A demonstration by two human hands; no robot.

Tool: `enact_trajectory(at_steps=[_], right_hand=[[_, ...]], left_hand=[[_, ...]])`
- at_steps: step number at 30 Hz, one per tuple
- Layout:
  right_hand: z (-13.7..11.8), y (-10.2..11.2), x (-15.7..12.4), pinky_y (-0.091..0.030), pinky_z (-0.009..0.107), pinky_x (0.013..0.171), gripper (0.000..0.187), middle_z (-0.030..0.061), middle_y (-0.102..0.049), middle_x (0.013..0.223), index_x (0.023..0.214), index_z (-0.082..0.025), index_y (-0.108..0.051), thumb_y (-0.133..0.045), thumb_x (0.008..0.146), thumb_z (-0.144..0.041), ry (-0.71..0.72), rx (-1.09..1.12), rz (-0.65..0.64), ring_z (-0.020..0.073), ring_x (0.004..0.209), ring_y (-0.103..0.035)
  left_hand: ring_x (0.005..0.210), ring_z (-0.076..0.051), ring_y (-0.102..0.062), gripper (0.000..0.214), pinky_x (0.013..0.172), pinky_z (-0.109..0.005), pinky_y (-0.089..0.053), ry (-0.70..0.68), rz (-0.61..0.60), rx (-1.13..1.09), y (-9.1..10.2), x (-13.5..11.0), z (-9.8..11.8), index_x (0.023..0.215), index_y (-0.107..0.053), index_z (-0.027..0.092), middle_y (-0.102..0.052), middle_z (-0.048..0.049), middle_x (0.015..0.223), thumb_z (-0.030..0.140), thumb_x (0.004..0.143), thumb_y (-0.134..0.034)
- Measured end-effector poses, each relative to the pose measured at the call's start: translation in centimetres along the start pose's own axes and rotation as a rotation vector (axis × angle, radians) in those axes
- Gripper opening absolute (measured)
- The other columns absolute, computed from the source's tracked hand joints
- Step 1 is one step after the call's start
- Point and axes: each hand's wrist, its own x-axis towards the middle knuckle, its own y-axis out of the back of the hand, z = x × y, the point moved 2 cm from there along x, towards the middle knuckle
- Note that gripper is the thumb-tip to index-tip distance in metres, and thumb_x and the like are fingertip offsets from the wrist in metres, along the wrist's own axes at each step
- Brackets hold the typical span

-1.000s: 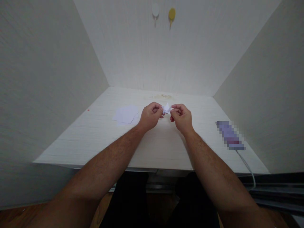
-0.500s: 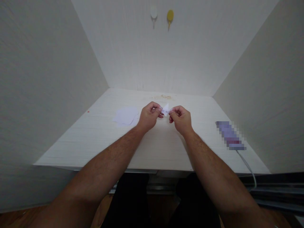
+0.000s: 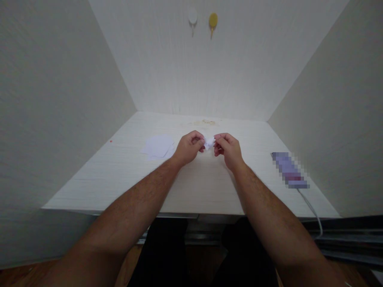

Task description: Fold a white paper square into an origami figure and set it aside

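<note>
A small piece of folded white paper point(image 3: 208, 143) is held up between my two hands, above the middle of the desk. My left hand point(image 3: 190, 148) pinches its left side between thumb and fingers. On the opposite side, my right hand point(image 3: 229, 149) has its thumb and forefinger closed on the paper's edge. The fingertips cover both ends, so the full folded shape is hidden. To the left of my left hand, a loose stack of white paper sheets point(image 3: 158, 146) lies flat on the desk.
The white desk point(image 3: 197, 187) is enclosed by pale walls. At right lies a blurred-out flat device point(image 3: 289, 169) with a white cable point(image 3: 311, 207) running over the front edge. A white hook point(image 3: 192, 16) and a yellow hook point(image 3: 213, 20) are on the back wall.
The folded paper has turned between my fingers; its upright pointed tip no longer shows and it looks more bunched. My left hand has dipped slightly.
</note>
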Motion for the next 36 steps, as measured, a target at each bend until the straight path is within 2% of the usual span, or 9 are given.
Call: enact_trajectory(at_steps=[3, 5, 10, 15, 20, 24, 28, 36], right_hand=[[0.2, 0.0, 0.1, -0.044, 0.022, 0.041, 0.021, -0.0027, -0.060, 0.057, 0.076, -0.018, -0.064, -0.071, 0.068, -0.035, -0.023, -0.078, -0.055, 0.0090, 0.044, -0.050], [0.3, -0.1, -0.1, -0.043, 0.022, 0.041, 0.020, -0.0026, -0.059, 0.052, 0.072, -0.017, -0.064, -0.072, 0.067, -0.034, 0.001, -0.154, -0.062, 0.0091, 0.042, -0.050], [0.0, -0.3, -0.3, -0.044, 0.022, 0.042, 0.018, -0.0020, -0.061, 0.051, 0.072, -0.017, -0.063, -0.071, 0.070, -0.034, 0.104, -0.236, 0.050, 0.0097, 0.043, -0.054], [0.2, -0.3, 0.0, -0.049, 0.024, 0.045, 0.022, -0.0003, -0.063, 0.054, 0.072, -0.017, -0.062, -0.074, 0.069, -0.035, 0.065, -0.144, 0.030, 0.0111, 0.046, -0.057], [0.5, -0.1, 0.1, -0.054, 0.026, 0.050, 0.027, 0.0007, -0.066, 0.057, 0.075, -0.015, -0.064, -0.080, 0.063, -0.034, -0.050, 0.010, -0.038, 0.0117, 0.049, -0.060], [0.5, 0.1, 0.2, -0.053, 0.024, 0.049, 0.032, 0.0015, -0.067, 0.057, 0.076, -0.014, -0.066, -0.083, 0.058, -0.033, -0.097, 0.099, -0.082, 0.0112, 0.048, -0.060], [0.4, 0.2, 0.2, -0.051, 0.023, 0.046, 0.033, 0.0008, -0.066, 0.055, 0.075, -0.014, -0.065, -0.085, 0.057, -0.033, -0.118, 0.163, -0.111, 0.0105, 0.045, -0.058], [0.2, 0.3, 0.1, -0.047, 0.022, 0.043, 0.030, -0.0005, -0.063, 0.051, 0.073, -0.014, -0.065, -0.084, 0.057, -0.030, -0.149, 0.185, -0.125, 0.0097, 0.041, -0.054]], left_hand=[[0.054, -0.008, -0.058, 0.008, 0.052, -0.020, -0.048, -0.037, -0.060, 0.044, -0.1, 0.0, 0.0, 0.077, -0.060, 0.016, -0.061, 0.0017, 0.062, 0.021, 0.076, -0.067], [0.055, -0.008, -0.058, 0.009, 0.054, -0.020, -0.048, -0.032, -0.044, 0.022, -0.1, 0.0, -0.2, 0.079, -0.061, 0.015, -0.062, 0.0012, 0.064, 0.021, 0.075, -0.067], [0.061, -0.010, -0.061, 0.025, 0.059, -0.023, -0.050, 0.065, 0.047, -0.064, 0.0, 0.0, -0.4, 0.083, -0.061, 0.015, -0.067, -0.0022, 0.073, 0.029, 0.070, -0.076], [0.063, -0.012, -0.062, 0.027, 0.062, -0.025, -0.051, 0.111, 0.006, 0.038, 0.2, -0.1, -0.7, 0.075, -0.065, 0.013, -0.069, -0.0051, 0.071, 0.035, 0.068, -0.078], [0.066, -0.013, -0.065, 0.022, 0.069, -0.029, -0.054, 0.113, -0.012, -0.008, 0.2, -0.1, -0.5, 0.077, -0.065, 0.013, -0.070, -0.0049, 0.074, 0.028, 0.067, -0.078], [0.063, -0.013, -0.065, 0.019, 0.069, -0.029, -0.055, 0.164, -0.026, -0.013, 0.0, -0.2, 0.0, 0.074, -0.063, 0.012, -0.069, -0.0041, 0.068, 0.025, 0.069, -0.075], [0.064, -0.015, -0.068, 0.016, 0.069, -0.031, -0.056, 0.225, -0.065, -0.116, 0.0, -0.3, 0.3, 0.074, -0.060, 0.012, -0.069, -0.0046, 0.067, 0.021, 0.070, -0.072], [0.062, -0.016, -0.069, 0.012, 0.066, -0.030, -0.057, 0.283, -0.088, -0.209, 0.2, -0.2, 0.4, 0.071, -0.058, 0.011, -0.068, -0.0050, 0.067, 0.016, 0.068, -0.068]])
